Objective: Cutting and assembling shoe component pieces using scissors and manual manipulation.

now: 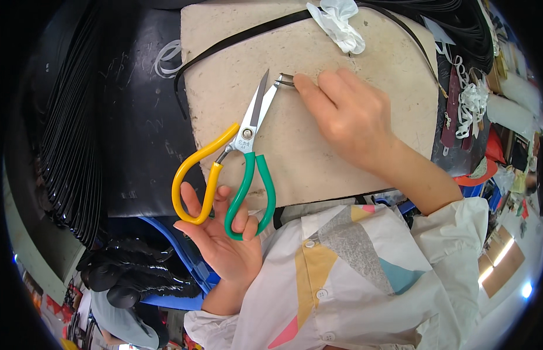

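My left hand is closed around the handles of a pair of scissors, one handle yellow and one green, fingers through the loops. The blades stand apart and point up and away from me. My right hand pinches a small shiny metal piece, perhaps a buckle, at the tip of one blade. Its far end touches or overlaps that tip; part of it is hidden by my fingers. Both hands are over a worn beige board.
A black strap curves over the board's far side, under crumpled white tissue. Bundled black straps hang at the left, with more at the far right. A blue bin holds black items near left. White ribbon lies right.
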The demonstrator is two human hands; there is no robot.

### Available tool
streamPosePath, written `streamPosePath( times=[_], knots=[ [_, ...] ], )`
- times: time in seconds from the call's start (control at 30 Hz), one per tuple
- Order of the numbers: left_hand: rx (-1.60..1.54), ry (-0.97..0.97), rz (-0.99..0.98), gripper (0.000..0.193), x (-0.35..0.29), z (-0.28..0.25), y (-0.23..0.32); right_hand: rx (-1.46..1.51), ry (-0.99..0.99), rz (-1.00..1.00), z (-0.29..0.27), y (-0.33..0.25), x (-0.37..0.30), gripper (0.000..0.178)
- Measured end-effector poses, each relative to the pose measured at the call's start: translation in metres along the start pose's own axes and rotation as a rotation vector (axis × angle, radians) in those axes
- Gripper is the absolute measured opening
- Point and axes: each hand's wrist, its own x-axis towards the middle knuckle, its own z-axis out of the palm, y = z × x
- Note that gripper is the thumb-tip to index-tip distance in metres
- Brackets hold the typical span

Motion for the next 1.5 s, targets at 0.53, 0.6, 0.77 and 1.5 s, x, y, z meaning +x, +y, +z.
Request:
streamPosePath(
  times=[0.53,0.6,0.77,1.5],
  knots=[
    [-0.056,-0.073,-0.012,0.047,0.0,0.0,-0.002,0.081,-0.002,0.015,0.0,-0.003,-0.001,0.021],
    [-0.056,-0.062,-0.009,0.046,-0.001,0.0,-0.003,0.088,0.016,0.009,-0.001,-0.007,-0.002,0.021],
    [-0.053,-0.083,-0.003,0.046,0.0,0.002,-0.003,0.067,0.0,-0.001,-0.003,-0.006,-0.001,0.017],
    [-0.121,-0.073,-0.044,0.044,0.0,-0.003,0.0,0.072,0.033,0.019,0.003,-0.001,-0.001,0.013]
  ],
)
